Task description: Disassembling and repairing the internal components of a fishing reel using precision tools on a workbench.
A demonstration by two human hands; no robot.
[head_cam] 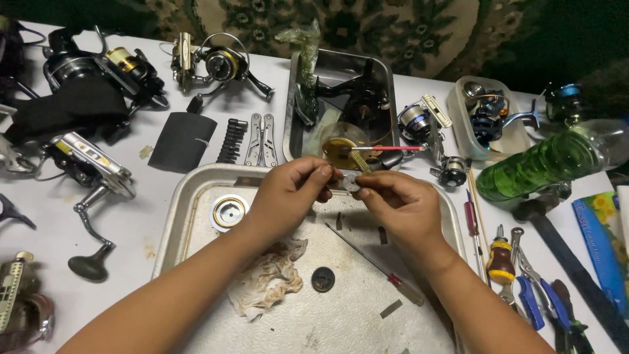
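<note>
My left hand (pixel 288 193) and my right hand (pixel 400 206) meet above the far edge of a metal tray (pixel 171 226). Together their fingertips pinch a small grey round metal part (pixel 351 182). In the tray lie a stained rag (pixel 272 278), a silver and gold spool (pixel 229 212), a dark round washer (pixel 323 279), a thin screwdriver with a red band (pixel 377 265) and a few small metal pieces.
Several fishing reels (pixel 92 69) lie around the white table. A second metal pan (pixel 341 98) behind holds a black reel body, a small cup and a brush. A green bottle (pixel 547 164), pliers (pixel 534 288), a folding multi-tool (pixel 261 139) and a bit set sit nearby.
</note>
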